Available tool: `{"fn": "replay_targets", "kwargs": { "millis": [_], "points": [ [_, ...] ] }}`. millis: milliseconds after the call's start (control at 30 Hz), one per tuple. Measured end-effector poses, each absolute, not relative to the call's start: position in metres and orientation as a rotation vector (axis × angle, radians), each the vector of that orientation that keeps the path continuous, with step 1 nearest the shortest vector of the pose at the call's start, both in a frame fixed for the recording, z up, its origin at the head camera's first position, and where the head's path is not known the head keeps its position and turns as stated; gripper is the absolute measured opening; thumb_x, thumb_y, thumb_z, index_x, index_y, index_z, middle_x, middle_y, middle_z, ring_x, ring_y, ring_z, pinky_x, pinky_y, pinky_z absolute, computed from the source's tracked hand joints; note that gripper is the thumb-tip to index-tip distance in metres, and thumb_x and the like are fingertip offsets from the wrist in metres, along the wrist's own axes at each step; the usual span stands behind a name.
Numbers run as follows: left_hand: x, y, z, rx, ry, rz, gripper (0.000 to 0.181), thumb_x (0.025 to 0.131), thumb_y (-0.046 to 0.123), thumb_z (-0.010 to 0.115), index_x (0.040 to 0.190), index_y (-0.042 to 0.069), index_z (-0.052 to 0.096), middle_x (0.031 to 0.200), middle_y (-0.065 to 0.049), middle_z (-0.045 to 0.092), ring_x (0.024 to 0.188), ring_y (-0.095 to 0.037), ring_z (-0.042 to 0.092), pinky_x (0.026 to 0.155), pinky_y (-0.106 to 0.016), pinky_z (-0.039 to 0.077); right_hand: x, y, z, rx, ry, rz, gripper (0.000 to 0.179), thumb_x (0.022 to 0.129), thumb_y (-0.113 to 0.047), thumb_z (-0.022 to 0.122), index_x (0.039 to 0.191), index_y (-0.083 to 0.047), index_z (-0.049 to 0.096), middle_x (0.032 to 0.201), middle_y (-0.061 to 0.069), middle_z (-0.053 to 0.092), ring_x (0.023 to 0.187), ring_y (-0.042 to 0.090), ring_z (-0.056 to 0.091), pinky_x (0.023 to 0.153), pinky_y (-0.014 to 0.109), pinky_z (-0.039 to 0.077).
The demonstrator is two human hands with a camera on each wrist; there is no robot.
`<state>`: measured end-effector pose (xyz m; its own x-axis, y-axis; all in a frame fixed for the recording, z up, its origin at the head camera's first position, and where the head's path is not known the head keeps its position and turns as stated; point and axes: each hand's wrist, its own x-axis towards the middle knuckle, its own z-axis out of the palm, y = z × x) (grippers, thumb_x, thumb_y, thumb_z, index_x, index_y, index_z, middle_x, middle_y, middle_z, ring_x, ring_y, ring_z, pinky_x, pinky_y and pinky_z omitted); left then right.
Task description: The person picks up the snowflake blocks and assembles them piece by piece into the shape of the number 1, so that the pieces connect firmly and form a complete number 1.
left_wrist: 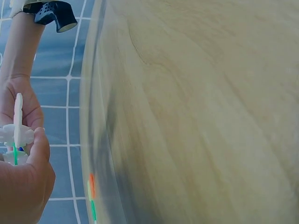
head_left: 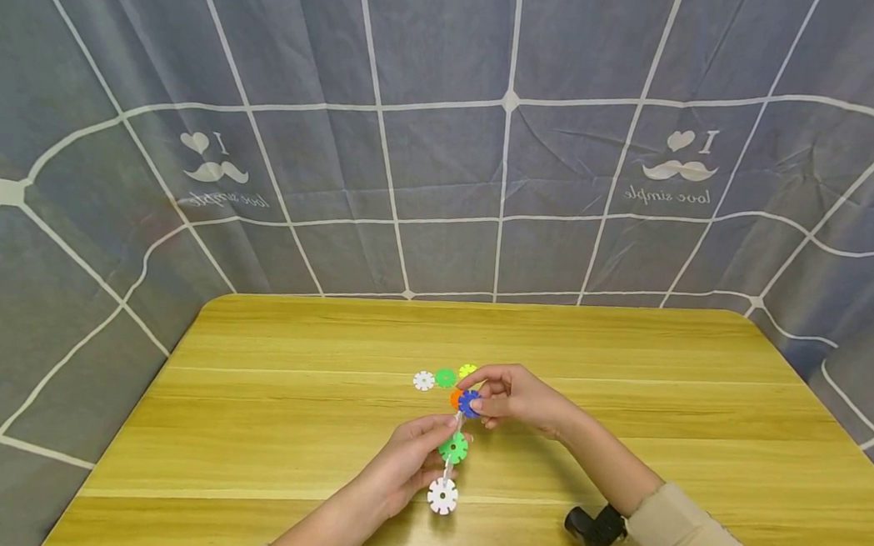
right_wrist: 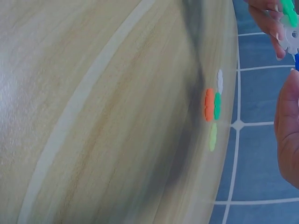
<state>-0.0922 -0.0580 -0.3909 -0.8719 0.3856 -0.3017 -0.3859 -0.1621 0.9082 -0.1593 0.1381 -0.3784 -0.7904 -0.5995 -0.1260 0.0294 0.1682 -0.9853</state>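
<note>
Lower centre of frame: your left hand [head_left: 410, 462] has its fingers curled round a joined white-and-green notched-disc chain [head_left: 459, 452], your right hand's [head_left: 514, 395] fingers pinch the blue disc [head_left: 465, 406] at its upper end, seating unclear; white disc [head_left: 419, 380], green disc [head_left: 445, 378], yellow disc [head_left: 467, 370], orange disc [head_left: 454, 400] lie unattached on the worktop [head_left: 285, 431].

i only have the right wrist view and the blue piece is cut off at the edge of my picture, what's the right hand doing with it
Observer: The head view shows the right hand pinching the blue disc, with the thumb against it.
Operator: ok and the held stuff that runs out of my frame at the top right, what's on that end
Observer: The joined discs, gripped by the left hand, end in a white disc on the person's side.
Operator: anything by the right forearm that i'm missing
Observer: Yes, a black device sits beside the cuff of the right sleeve.
</note>
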Motion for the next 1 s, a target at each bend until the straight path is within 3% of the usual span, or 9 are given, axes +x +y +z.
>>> {"fn": "replay_targets", "kwargs": {
  "millis": [333, 767, 1000],
  "points": [
    [-0.0895, -0.0595, -0.3921, 0.019, 1.618, 2.066, 0.046, 0.095, 0.024, 0.054, 0.127, -0.008, 0.048, 0.096, 0.0, 0.067, 0.072, -0.005, 0.058, 0.068, -0.021, 0.051, -0.1567, 0.1345, -0.378, -0.556, 1.961, -1.676, 0.022, 0.085, 0.008, 0.059, 0.105, 0.013, 0.052, 0.072, 0.003, 0.062, 0.061, 0.011, 0.057, 0.057, 0.021, 0.052],
    [-0.0882, -0.0565, -0.3951, 0.039, 1.689, 2.035, 0.04, 0.096, 0.02, 0.053, 0.122, -0.01, 0.052, 0.098, -0.005, 0.067, 0.073, -0.006, 0.057, 0.063, -0.018, 0.051, -0.1568, 0.1354, -0.3729, -0.563, 1.946, -1.631, 0.024, 0.086, 0.001, 0.062, 0.104, 0.016, 0.057, 0.073, 0.003, 0.063, 0.058, 0.009, 0.055, 0.054, 0.018, 0.049],
    [-0.0859, -0.0544, -0.3959, 0.015, 1.719, 2.068, 0.037, 0.096, 0.016, 0.053, 0.121, -0.011, 0.053, 0.104, -0.016, 0.067, 0.076, -0.008, 0.061, 0.064, -0.02, 0.052, -0.1584, 0.1352, -0.3719, -0.589, 1.929, -1.623, 0.02, 0.088, 0.002, 0.061, 0.101, 0.016, 0.057, 0.075, 0.003, 0.064, 0.058, 0.008, 0.055, 0.054, 0.018, 0.049]
  ]
}}
